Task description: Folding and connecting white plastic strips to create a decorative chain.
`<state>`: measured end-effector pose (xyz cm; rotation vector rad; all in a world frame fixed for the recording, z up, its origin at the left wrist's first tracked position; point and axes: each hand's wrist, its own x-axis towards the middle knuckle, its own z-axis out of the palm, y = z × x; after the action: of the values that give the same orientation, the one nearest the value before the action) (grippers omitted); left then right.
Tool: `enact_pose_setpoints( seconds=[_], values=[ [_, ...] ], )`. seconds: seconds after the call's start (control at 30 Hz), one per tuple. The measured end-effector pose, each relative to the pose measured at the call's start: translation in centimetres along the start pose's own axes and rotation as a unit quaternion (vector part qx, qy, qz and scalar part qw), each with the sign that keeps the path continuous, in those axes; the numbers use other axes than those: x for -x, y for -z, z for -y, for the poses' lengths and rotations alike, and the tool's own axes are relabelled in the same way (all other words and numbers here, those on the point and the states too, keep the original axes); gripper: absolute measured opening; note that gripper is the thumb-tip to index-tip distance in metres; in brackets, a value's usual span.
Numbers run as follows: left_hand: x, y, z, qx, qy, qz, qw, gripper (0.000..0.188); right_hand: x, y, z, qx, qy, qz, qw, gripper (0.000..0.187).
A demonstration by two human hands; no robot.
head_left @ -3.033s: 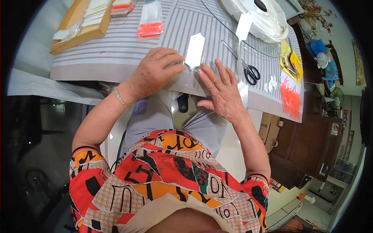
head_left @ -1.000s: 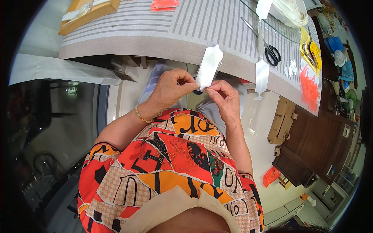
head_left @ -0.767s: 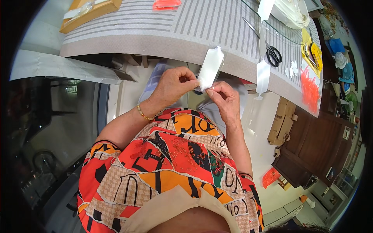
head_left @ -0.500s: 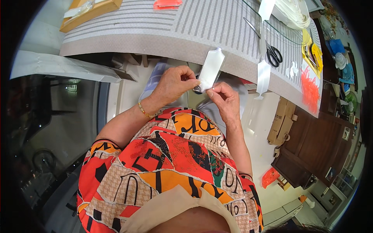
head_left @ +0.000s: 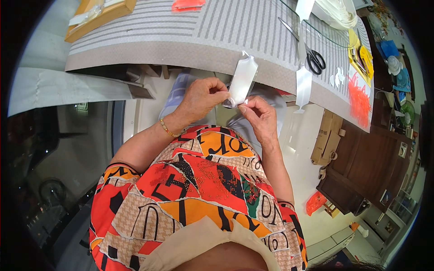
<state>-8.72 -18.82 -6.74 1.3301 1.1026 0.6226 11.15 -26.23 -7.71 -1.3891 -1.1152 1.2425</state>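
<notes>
Both hands are over my lap, just below the near edge of the table. They hold the near end of a glossy white flat strip with a narrowed tip (head_left: pixel 242 80), and clear film shows along its right side. My left hand (head_left: pixel 205 97) pinches the strip's near left corner between thumb and forefinger. Its near right corner is pinched by my right hand (head_left: pixel 261 116). Something dark and shiny shows under the near end, too small to make out. The strip's far end points away from me and leans over the table edge.
On the striped table cloth (head_left: pixel 158 31) lie black-handled scissors (head_left: pixel 315 62), a chain of similar white strips (head_left: pixel 304 88) hanging over the edge, orange-red strands (head_left: pixel 359 101) and a yellow tool (head_left: pixel 366 62). A wooden tray (head_left: pixel 100 20) stands far left, orange-red pieces (head_left: pixel 187 4) at the back.
The view has shifted slightly, so the table things sit a little further left. The white strip has tilted a bit, with more clear film showing at its right. Both hands keep their pinch.
</notes>
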Motion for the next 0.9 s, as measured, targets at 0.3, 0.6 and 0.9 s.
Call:
enact_pose_setpoints(
  seconds=[0.3, 0.6, 0.9],
  values=[
    [0.6, -1.9, -0.8, 0.103, -0.011, -0.001, 0.995, 0.003, 0.5, 0.0, 1.6, -0.22, -0.106, -0.065, 0.968, 0.008],
    [0.5, -2.6, -0.9, 0.192, -0.003, 0.014, 0.981, 0.006, -1.0, 0.1, 1.3, -0.163, -0.091, -0.033, 0.982, 0.005],
    [-0.2, -1.5, -1.3, 0.301, 0.073, 0.053, 0.949, 0.008, -1.7, 2.7, 1.7, -0.238, -0.117, 0.061, 0.962, 0.016]
  ],
)
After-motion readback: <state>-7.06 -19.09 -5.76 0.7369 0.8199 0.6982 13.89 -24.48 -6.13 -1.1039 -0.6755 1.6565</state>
